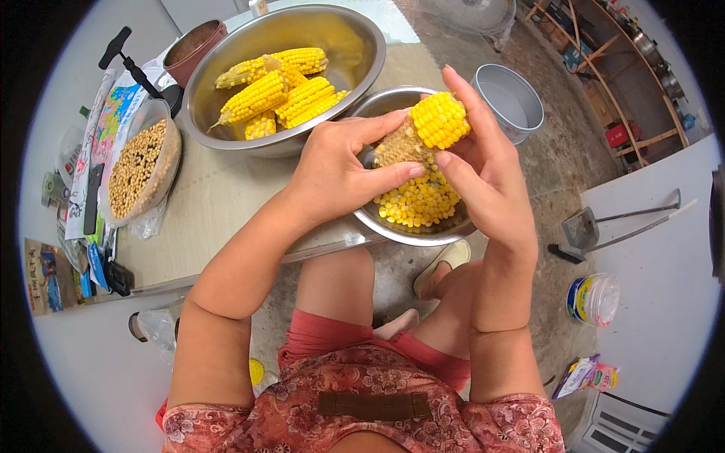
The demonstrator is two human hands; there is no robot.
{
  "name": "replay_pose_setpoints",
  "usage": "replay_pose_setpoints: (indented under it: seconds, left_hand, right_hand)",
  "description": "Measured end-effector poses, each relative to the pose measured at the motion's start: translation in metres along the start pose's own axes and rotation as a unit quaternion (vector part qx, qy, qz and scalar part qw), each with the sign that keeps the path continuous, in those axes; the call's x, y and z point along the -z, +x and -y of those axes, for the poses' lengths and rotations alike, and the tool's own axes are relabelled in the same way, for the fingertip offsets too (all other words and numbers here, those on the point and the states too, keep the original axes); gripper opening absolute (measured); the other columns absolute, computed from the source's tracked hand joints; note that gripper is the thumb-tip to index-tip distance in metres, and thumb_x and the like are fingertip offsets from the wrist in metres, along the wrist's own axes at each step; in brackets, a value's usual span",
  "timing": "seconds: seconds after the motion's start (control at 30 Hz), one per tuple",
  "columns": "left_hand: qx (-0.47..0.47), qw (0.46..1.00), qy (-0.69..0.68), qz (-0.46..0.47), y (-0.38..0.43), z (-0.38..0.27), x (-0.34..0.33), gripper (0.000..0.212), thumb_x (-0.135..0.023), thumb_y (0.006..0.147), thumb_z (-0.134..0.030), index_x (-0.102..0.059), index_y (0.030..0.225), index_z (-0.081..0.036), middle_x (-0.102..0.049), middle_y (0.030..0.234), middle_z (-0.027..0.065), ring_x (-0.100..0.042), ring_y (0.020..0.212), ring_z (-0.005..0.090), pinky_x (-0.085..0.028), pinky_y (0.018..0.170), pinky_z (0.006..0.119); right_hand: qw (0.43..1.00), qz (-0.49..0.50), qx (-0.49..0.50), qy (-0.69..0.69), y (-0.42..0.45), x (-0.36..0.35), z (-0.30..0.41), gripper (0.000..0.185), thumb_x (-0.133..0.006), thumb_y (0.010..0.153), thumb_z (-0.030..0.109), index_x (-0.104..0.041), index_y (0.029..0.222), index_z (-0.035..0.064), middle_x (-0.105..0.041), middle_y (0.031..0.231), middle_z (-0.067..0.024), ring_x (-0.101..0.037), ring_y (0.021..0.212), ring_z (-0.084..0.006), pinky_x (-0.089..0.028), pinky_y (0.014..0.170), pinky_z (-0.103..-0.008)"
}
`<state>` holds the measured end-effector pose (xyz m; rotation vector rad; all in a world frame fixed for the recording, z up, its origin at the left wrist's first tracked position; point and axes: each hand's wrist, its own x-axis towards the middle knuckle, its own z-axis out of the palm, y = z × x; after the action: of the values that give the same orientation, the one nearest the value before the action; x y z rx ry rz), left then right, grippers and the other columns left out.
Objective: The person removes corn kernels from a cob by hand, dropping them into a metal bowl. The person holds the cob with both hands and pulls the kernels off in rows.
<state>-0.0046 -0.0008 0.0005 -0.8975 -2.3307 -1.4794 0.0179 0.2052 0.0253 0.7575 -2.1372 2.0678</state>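
Between my two hands is a corn cob (440, 120), held over a small steel bowl (369, 218). Its lower left stretch is stripped to the bare core, while yellow kernels still cover the other end. My left hand (354, 161) grips the bare part with thumb and fingers. My right hand (487, 175) holds the kernel-covered end, its thumb at the border of the kernels. Loose corn kernels (419, 204) lie in the small bowl below. A large steel basin (345, 42) beyond my left hand holds several whole corn cobs (255, 99).
On the table (226, 198) at left stands a clear plastic bowl of soybeans (136, 170). Behind it are a black stand (133, 68) and a reddish pot (195, 51). A round metal tin (510, 102) is right of the bowl. A dustpan (581, 229) and a plastic tub (593, 300) are at right.
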Motion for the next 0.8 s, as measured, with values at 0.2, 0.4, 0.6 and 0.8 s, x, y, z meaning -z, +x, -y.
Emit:
replay_pose_setpoints:
  seconds: [0.2, 0.4, 0.6, 0.8]
  left_hand:
    - [0.006, 1.0, -0.019, 0.006, 0.0022, -0.0025, -0.0018, 0.061, -0.087, 0.076, -0.014, -0.063, 0.128, 0.009, -0.074, 0.114, 0.0168, -0.069, 0.102, 0.0163, -0.052, 0.092, 0.03]
    - [-0.002, 1.0, 0.001, 0.004, 0.0009, 0.0001, -0.0018, 0.062, -0.087, 0.075, -0.014, -0.064, 0.128, 0.009, -0.074, 0.114, 0.016, -0.069, 0.1, 0.0161, -0.053, 0.091, 0.03]
    - [-0.017, 1.0, 0.016, -0.003, 0.0008, 0.0008, -0.0026, 0.062, -0.087, 0.075, -0.015, -0.064, 0.128, 0.008, -0.074, 0.113, 0.0163, -0.07, 0.1, 0.0166, -0.053, 0.091, 0.03]
    - [-0.01, 1.0, 0.02, -0.001, -0.0002, 0.0022, -0.0019, 0.062, -0.088, 0.075, -0.015, -0.064, 0.128, 0.008, -0.074, 0.114, 0.0166, -0.07, 0.1, 0.0172, -0.053, 0.091, 0.03]
  right_hand:
    - [1.0, 0.006, 0.009, 0.008, 0.0008, 0.0046, 0.0007, 0.076, -0.048, 0.083, -0.01, -0.032, 0.157, 0.0008, -0.048, 0.143, -0.0157, -0.053, 0.127, -0.0196, -0.042, 0.109, -0.0338]
    - [0.999, -0.01, -0.016, 0.029, -0.0013, 0.0038, 0.0045, 0.069, -0.05, 0.088, -0.008, -0.035, 0.155, -0.0008, -0.052, 0.137, -0.0121, -0.053, 0.123, -0.0166, -0.042, 0.106, -0.0306]
    - [0.999, -0.028, -0.017, 0.005, -0.0014, 0.0021, 0.0055, 0.063, -0.052, 0.091, -0.005, -0.038, 0.153, -0.0029, -0.058, 0.128, -0.0106, -0.057, 0.114, -0.0143, -0.046, 0.099, -0.0283]
    - [0.999, -0.043, 0.001, -0.027, -0.0007, -0.0014, 0.0028, 0.06, -0.052, 0.091, -0.005, -0.041, 0.151, -0.0031, -0.059, 0.124, -0.0104, -0.058, 0.109, -0.0133, -0.048, 0.095, -0.0277]
